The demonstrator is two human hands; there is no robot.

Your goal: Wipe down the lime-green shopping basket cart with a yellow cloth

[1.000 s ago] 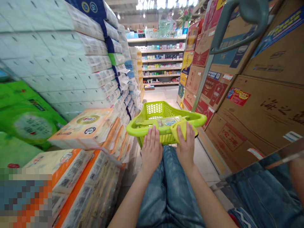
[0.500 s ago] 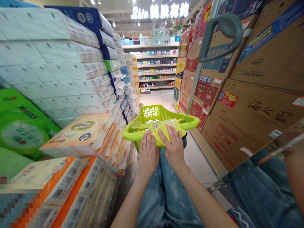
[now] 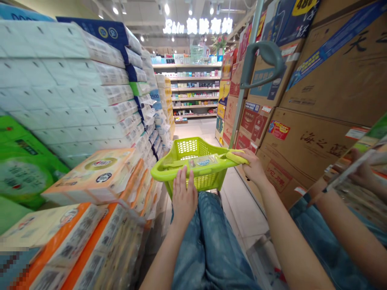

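Note:
A lime-green plastic basket (image 3: 208,182) with an open grid pattern stands in front of my knees, its thick rim and handle towards me. My left hand (image 3: 185,195) rests with its fingers stretched out against the near edge of the rim. At the rim's right corner, my right hand (image 3: 251,164) holds a yellow cloth (image 3: 238,157), fingers wrapped over it and pressing it on the green plastic. A clear label with a blue and white print (image 3: 204,161) lies across the middle of the handle. The basket's inside is partly hidden by the handle.
Stacked white tissue packs (image 3: 75,80) and orange-and-cream packs (image 3: 90,173) rise close on the left. Cardboard cartons (image 3: 320,141) line the right, behind a pole with a grey handle (image 3: 246,66). A mirror-like panel (image 3: 347,201) reflects an arm at lower right. Shelves (image 3: 195,90) stand ahead.
My right hand has slid the yellow cloth from the middle of the handle to its right corner, uncovering the label. My left hand stays at the near rim. The view has shifted slightly.

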